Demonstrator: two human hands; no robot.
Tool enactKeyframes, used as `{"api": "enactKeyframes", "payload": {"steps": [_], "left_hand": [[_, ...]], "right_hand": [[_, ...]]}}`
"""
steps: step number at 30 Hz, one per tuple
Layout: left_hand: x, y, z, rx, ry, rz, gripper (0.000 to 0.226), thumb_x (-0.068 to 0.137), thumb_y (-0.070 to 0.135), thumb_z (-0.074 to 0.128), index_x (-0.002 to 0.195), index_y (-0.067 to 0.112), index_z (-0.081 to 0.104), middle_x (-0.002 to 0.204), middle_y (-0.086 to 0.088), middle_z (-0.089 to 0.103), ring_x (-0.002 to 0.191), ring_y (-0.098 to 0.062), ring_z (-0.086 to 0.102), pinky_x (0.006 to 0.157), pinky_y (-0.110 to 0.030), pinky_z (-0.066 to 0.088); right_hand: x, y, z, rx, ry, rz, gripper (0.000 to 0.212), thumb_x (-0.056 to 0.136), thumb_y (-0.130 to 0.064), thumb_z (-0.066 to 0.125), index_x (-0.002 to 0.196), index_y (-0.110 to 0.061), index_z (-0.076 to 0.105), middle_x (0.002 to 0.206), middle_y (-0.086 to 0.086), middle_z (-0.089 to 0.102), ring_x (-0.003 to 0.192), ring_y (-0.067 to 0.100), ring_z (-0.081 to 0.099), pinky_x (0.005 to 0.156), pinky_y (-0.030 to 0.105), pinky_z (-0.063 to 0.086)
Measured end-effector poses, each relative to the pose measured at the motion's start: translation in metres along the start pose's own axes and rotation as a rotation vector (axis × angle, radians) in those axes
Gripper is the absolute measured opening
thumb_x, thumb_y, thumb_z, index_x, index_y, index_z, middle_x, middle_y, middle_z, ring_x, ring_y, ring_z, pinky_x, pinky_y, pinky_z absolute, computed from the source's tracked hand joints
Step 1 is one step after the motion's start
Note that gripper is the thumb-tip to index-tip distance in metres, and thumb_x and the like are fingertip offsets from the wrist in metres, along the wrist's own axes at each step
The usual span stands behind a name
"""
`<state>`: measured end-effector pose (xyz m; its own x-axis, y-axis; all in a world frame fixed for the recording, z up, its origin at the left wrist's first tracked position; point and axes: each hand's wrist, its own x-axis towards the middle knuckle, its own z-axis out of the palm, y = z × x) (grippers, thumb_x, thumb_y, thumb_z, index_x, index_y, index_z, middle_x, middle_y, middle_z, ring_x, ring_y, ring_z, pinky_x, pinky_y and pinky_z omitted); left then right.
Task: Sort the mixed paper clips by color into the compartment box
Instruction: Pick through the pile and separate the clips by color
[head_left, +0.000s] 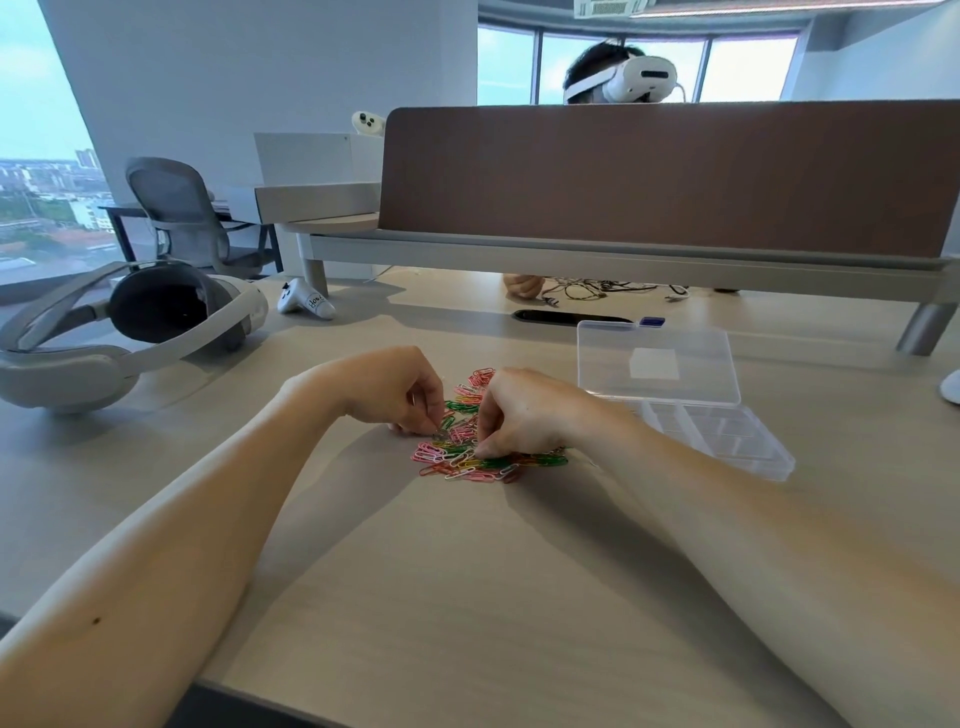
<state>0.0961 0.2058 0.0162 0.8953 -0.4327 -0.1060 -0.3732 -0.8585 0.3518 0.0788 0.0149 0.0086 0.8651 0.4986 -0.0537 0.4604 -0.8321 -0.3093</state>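
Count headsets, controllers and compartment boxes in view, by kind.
Headsets: 2 (desk headset, worn headset)
Controllers: 2 (desk controller, far controller)
Compartment box: 1
Total: 5
The white object cut off at the right edge is not counted.

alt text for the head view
A left hand and right hand pinch at a pile of coloured paper clips on a pale desk. A clear compartment box, lid open, sits right of the pile; a VR headset lies far left.
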Motion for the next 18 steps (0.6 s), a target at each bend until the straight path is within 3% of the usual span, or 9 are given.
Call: {"api": "enactKeyframes", "payload": {"steps": [5, 8, 10, 13, 18], "left_hand": [[-0.0005, -0.0008, 0.0005, 0.057, 0.018, 0.009, 0.016, 0.081, 0.012, 0.073, 0.095, 0.021, 0.073, 0.075, 0.005, 0.070, 0.063, -0.008, 0.061, 0.075, -0.026, 0.052], [0.0007, -0.0006, 0.0017, 0.064, 0.015, 0.002, 0.019, 0.081, 0.012, 0.073, 0.098, 0.021, 0.074, 0.079, 0.006, 0.071, 0.071, -0.011, 0.064, 0.077, -0.027, 0.053], [0.0010, 0.0006, 0.0020, 0.069, 0.005, -0.004, 0.016, 0.081, 0.012, 0.073, 0.094, 0.020, 0.075, 0.079, 0.009, 0.071, 0.075, -0.012, 0.066, 0.078, -0.027, 0.054], [0.0017, 0.0040, 0.0025, 0.100, 0.004, -0.017, 0.010, 0.081, 0.013, 0.073, 0.087, 0.021, 0.075, 0.066, 0.019, 0.065, 0.066, -0.003, 0.061, 0.070, -0.019, 0.050], [0.0024, 0.0073, 0.0054, 0.206, -0.006, -0.018, 0.011, 0.082, 0.015, 0.070, 0.078, 0.024, 0.068, 0.071, 0.013, 0.062, 0.063, -0.002, 0.052, 0.059, -0.017, 0.038]], "right_hand": [[-0.0015, 0.0009, -0.0019, 0.006, 0.034, 0.018, 0.013, 0.077, -0.031, 0.081, 0.081, -0.020, 0.075, 0.087, 0.000, 0.071, 0.082, 0.014, 0.064, 0.069, 0.027, 0.053], [-0.0020, 0.0010, -0.0016, -0.012, 0.043, 0.024, 0.016, 0.077, -0.031, 0.081, 0.084, -0.018, 0.077, 0.086, 0.000, 0.071, 0.083, 0.015, 0.065, 0.069, 0.027, 0.052], [-0.0021, 0.0002, -0.0015, -0.019, 0.041, 0.028, 0.015, 0.077, -0.030, 0.080, 0.084, -0.017, 0.077, 0.085, 0.000, 0.071, 0.083, 0.016, 0.065, 0.070, 0.028, 0.052], [-0.0024, -0.0008, -0.0012, -0.020, 0.032, 0.033, 0.011, 0.079, -0.028, 0.079, 0.082, -0.018, 0.075, 0.086, 0.000, 0.071, 0.084, 0.016, 0.064, 0.069, 0.028, 0.050], [-0.0040, -0.0017, -0.0004, -0.051, 0.003, 0.024, 0.014, 0.083, -0.027, 0.075, 0.073, -0.020, 0.068, 0.079, -0.002, 0.066, 0.080, 0.016, 0.060, 0.066, 0.027, 0.044]]}}
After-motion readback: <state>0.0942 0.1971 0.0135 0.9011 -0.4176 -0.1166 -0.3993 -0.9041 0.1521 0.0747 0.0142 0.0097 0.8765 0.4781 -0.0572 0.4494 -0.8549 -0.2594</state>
